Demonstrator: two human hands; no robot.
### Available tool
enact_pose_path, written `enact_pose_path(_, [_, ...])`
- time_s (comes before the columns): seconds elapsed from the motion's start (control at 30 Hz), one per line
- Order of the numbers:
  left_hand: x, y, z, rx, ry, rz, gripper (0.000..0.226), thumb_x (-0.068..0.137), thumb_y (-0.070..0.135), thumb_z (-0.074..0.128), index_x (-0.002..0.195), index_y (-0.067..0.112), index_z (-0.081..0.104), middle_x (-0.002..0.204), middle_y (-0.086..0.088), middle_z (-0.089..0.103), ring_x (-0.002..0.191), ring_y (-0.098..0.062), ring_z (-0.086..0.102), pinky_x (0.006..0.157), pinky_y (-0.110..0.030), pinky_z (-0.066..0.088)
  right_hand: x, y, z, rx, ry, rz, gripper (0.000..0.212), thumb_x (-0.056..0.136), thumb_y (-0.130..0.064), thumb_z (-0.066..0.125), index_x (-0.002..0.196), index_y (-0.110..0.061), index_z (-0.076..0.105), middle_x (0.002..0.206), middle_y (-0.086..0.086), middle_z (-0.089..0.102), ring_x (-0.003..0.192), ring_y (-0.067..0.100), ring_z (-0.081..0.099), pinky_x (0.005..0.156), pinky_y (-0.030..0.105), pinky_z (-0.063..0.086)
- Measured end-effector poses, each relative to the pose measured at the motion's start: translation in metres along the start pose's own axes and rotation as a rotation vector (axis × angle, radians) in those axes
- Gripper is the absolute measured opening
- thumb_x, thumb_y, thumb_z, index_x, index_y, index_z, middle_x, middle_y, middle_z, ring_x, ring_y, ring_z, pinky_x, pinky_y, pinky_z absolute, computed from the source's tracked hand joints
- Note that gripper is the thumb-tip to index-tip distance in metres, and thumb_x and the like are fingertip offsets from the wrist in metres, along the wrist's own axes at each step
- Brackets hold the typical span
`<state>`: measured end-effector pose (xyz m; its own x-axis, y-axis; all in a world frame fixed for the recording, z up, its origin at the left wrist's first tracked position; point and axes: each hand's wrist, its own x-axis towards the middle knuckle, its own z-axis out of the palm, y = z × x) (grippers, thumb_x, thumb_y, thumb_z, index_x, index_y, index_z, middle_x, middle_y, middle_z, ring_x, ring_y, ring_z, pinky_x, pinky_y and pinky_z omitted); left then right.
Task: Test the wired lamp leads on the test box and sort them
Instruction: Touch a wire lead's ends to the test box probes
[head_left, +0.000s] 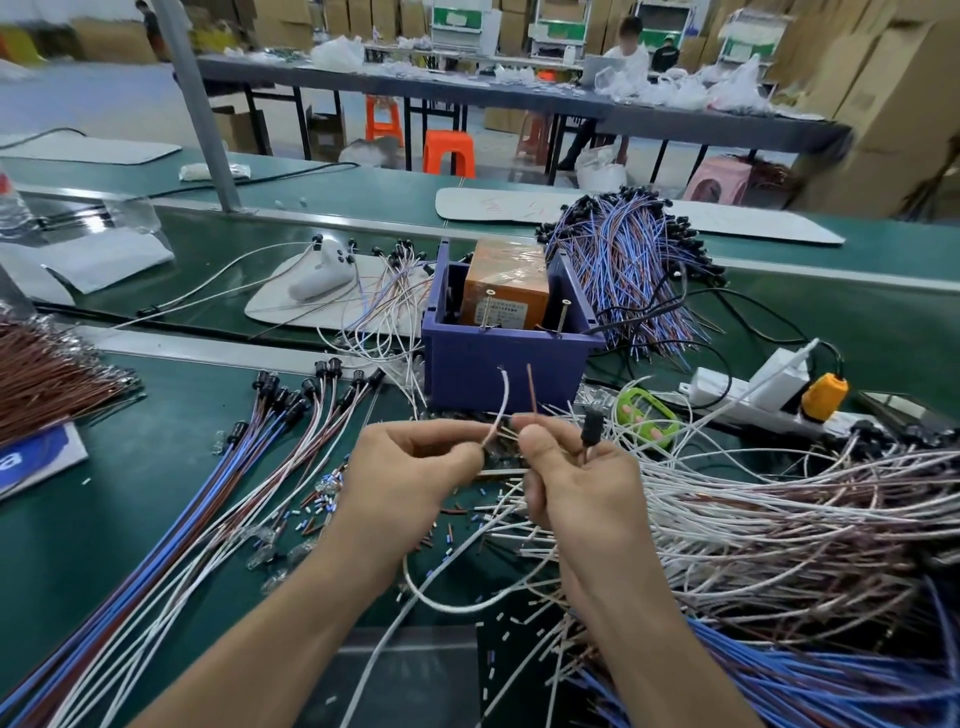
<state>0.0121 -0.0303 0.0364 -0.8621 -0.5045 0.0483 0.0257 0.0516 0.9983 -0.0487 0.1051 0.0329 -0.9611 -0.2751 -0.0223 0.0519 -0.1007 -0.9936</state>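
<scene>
In a carton-lined workshop, the green bench (130, 519) lies littered with wire heaps, and the purple test box (498, 358) stands just beyond both hands. The left hand (410, 467) pinches the white lead (503, 395), the right hand (576, 483) the brown lead (532, 389), ends upright, pointing far toward the box's two screws (488, 312), seemingly its contacts.

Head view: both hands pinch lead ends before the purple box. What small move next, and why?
Probably raise both tips onto the screws on the purple box: the left hand pinches the white lead, the right hand the brown lead, both tips pointing up, short of them.
</scene>
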Motion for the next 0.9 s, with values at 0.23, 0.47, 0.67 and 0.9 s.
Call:
enact_pose_path(0.23, [0.027, 0.017, -0.002, 0.034, 0.269, 0.092, 0.019, 0.076, 0.022, 0.088, 0.075, 0.041, 0.082, 0.071, 0.010, 0.077, 0.061, 0.000, 0.068, 0.062, -0.016, 0.050, 0.029, -0.028, -0.016, 0.029, 0.120, -0.048, 0.012, 0.096, -0.008, 0.068, 0.086, -0.012, 0.063, 0.049, -0.002, 0.054, 0.041, 0.010, 0.046, 0.043, 0.023, 0.040])
enact_pose_path(0.47, [0.054, 0.031, -0.001, 0.342, 0.440, 0.265, 0.023, 0.073, 0.029, 0.087, 0.058, 0.040, 0.074, 0.057, 0.026, 0.068, 0.054, 0.008, 0.064, 0.054, -0.005, 0.045, 0.063, -0.054, -0.037, -0.116, 0.084, -0.184, 0.028, 0.074, 0.010, 0.080, 0.058, -0.012, 0.073, 0.049, 0.004, 0.060, 0.040, 0.010, 0.047, 0.043, 0.016, 0.039])
enact_pose_path(0.67, [0.077, 0.032, -0.009, 0.435, 0.483, 0.407, 0.027, 0.073, 0.028, 0.085, 0.060, 0.044, 0.068, 0.063, 0.029, 0.068, 0.052, 0.004, 0.062, 0.054, -0.013, 0.049, 0.084, -0.060, -0.044, -0.183, 0.023, -0.216, 0.025, 0.084, 0.005, 0.074, 0.068, -0.014, 0.078, 0.060, 0.000, 0.068, 0.051, 0.004, 0.051, 0.053, 0.013, 0.042])
enact_pose_path(0.9, [0.088, 0.016, -0.011, 0.383, 0.510, 0.468, 0.019, 0.075, 0.032, 0.083, 0.066, 0.045, 0.070, 0.067, 0.024, 0.070, 0.054, -0.002, 0.064, 0.055, -0.023, 0.051, 0.087, -0.054, -0.050, -0.234, 0.116, -0.252, 0.027, 0.081, -0.004, 0.079, 0.064, -0.025, 0.079, 0.052, -0.003, 0.064, 0.047, 0.007, 0.053, 0.049, 0.017, 0.042])
